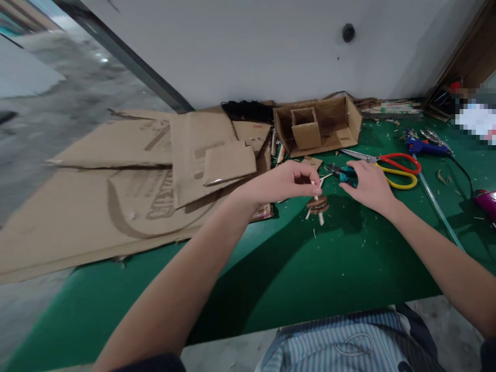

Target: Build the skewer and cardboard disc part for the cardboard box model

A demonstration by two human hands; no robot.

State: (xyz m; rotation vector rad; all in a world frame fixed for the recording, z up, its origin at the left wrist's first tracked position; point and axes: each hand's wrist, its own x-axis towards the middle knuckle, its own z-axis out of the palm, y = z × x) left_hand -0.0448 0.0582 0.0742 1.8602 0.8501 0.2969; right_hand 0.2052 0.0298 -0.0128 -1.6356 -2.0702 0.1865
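Note:
My left hand (296, 181) pinches the top of a thin wooden stick (321, 219) between thumb and fingers. Small round cardboard discs (318, 204) are threaded on that stick, held just over the green table. To the right, my right hand (370, 186) has its thumb and fingers around the teal handles of a pair of pliers (347, 174). The jaws of the pliers point left, toward my left hand. Close behind my right hand lie scissors (399, 164) with one red and one yellow handle.
A cardboard box (337, 126) with a smaller box inside stands against the wall. Flat cardboard sheets (132, 191) cover the left side. At right are a blue glue gun (428, 147), a clear glue stick (436, 201) and a magenta object (486, 204). Scraps litter the green table (302, 279).

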